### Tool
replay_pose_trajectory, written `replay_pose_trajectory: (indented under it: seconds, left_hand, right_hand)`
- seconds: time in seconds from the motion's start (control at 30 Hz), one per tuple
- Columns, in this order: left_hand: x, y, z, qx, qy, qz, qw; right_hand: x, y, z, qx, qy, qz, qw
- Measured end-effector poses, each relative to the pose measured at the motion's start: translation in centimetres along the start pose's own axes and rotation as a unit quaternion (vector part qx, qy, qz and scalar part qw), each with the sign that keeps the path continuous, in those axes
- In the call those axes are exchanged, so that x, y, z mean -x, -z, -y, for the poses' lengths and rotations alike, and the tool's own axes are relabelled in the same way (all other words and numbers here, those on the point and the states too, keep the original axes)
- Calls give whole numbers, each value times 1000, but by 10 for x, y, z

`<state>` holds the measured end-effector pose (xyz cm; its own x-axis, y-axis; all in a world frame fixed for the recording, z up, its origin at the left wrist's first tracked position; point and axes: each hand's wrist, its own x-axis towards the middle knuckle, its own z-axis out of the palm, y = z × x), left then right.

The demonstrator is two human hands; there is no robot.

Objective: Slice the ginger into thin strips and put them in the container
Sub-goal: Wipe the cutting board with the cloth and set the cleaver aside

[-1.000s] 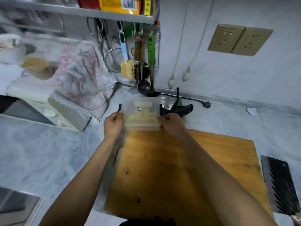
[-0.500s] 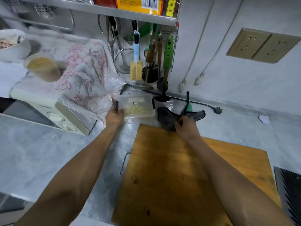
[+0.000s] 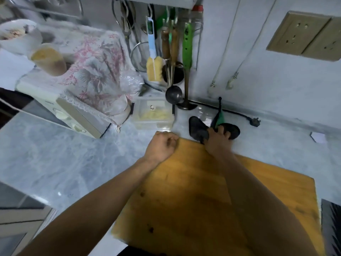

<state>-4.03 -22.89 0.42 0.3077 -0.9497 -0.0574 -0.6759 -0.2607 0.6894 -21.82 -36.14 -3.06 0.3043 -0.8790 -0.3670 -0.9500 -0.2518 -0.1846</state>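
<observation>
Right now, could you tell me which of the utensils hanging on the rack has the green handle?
The ladle on the far right; the two beside it have brown wooden handles, and the sponge brush has a pale blue one.

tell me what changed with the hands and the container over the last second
Both hands let go of the clear container, which was pushed back from the cutting board to the counter by the wall. The left hand drew back to the board's far corner, fingers curled, holding nothing. The right hand moved right and took hold of the dark cloth. The board stayed put.
</observation>
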Motion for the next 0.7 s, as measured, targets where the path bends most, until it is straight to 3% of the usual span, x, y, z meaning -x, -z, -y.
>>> replay_pose_trajectory:
  seconds: [0.17, 0.23, 0.43, 0.7]
  left_hand:
    - [-1, -48, -39, -15, -28, 10, 999]
    - [-1, -69, -57, -25, -46, 30, 998]
    - [0, -115, -115, -36, -61, 29, 997]
    - [19, -203, -184, -38, -80, 85, 992]
  right_hand:
    - [20, 7, -116, -36, -125, -85, 988]
    - [26, 5, -133, -41, -152, -100, 982]
    - [18, 4, -110, -25, 45, -42, 998]
    - [53, 18, -337, -64, -131, -96, 985]
